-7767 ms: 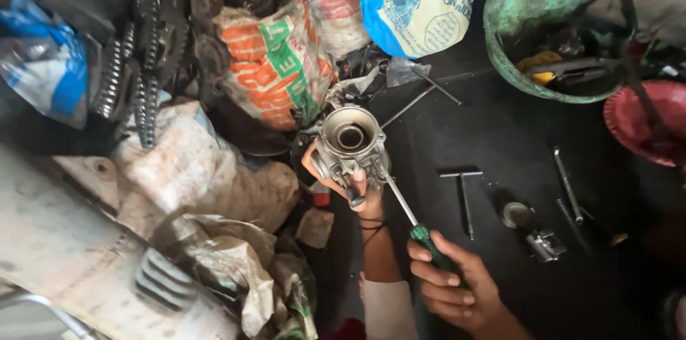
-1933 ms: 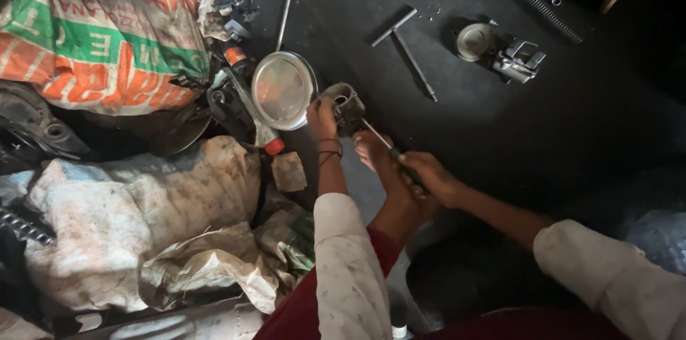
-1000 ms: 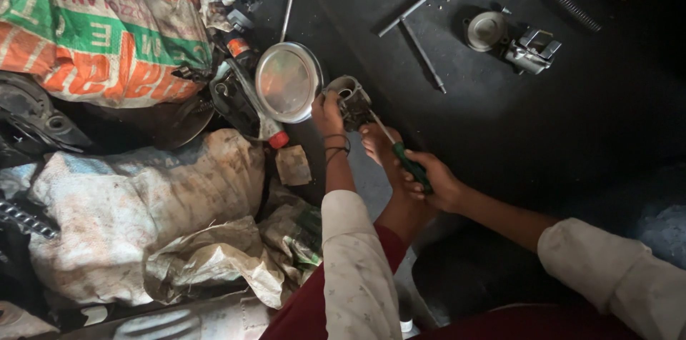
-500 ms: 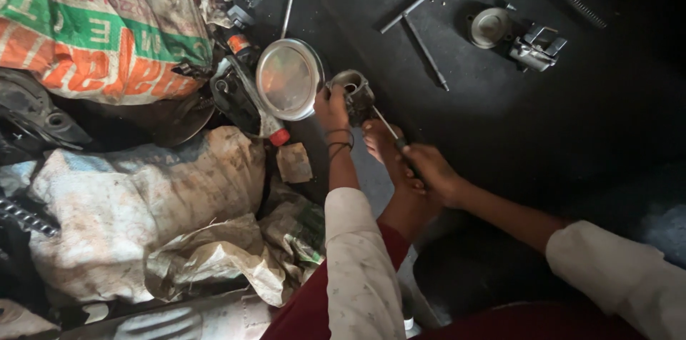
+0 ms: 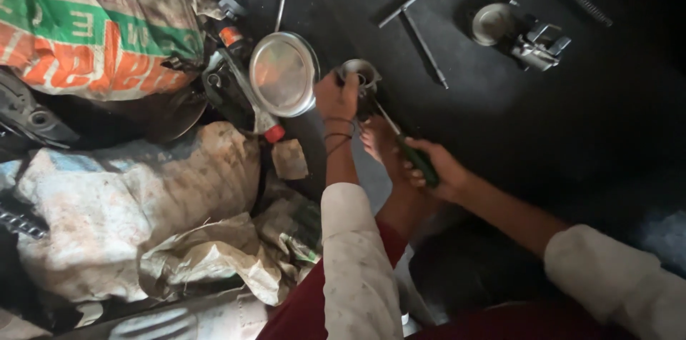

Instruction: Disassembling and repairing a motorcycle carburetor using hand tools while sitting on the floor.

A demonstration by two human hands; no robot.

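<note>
Near the frame's centre, on the dark floor [image 5: 543, 140], my left hand [image 5: 337, 95] grips the metal part [image 5: 359, 74]; my right hand [image 5: 437, 166] clenches the screwdriver [image 5: 404, 143], tip inside it. Work looks unfinished.

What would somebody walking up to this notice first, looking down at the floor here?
Probably the two hands at centre: the left hand grips a small round metal part on the dark floor, while the right hand drives a green-handled screwdriver into it. Just left of the part lies a shiny round metal dish, and a bright green-and-orange sack fills the upper left corner.
</note>
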